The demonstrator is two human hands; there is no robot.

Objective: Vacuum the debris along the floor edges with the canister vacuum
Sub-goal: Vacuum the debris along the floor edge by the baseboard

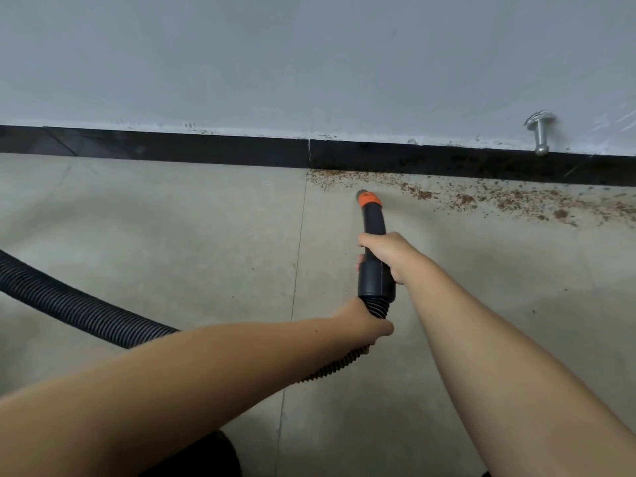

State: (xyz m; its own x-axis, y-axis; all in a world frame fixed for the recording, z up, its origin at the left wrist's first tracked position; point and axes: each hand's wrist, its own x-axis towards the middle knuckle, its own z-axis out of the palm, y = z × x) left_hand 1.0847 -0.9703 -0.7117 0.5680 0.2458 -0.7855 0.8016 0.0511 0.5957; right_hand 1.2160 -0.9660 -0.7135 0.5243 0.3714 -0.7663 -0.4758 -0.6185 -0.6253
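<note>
One ribbed black hose (79,309) enters from the left edge and runs across the grey floor (172,235) toward my hands. My left arm reaches forward and to the right, nearly straight, and my left hand (364,321) grips the hose just below its joint with the rigid black nozzle (373,232); the fingers wrap under the hose and are mostly hidden, so I report the grip from the thumb and palm alone. A further length of hose shows below that hand.

My right arm extends forward from the lower right, also nearly straight. My right hand (389,253) is curled round the nozzle's mid-section from the right side, fingertips showing at the tube's left edge. The nozzle points away from me toward the wall (309,56); its tip carries one orange collar (369,200). Whether the tip touches the floor, I cannot tell.

The debris (481,197), brown crumbs and flecks too many to count, lies along the foot of the black baseboard (206,151), starting just beyond the nozzle tip and spreading to the right edge. The floor left of the tip shows only a few specks.

One metal door stop (540,136) projects from the wall at the right. Two grout lines cross the floor. No legible writing or brand mark is visible on any item.
</note>
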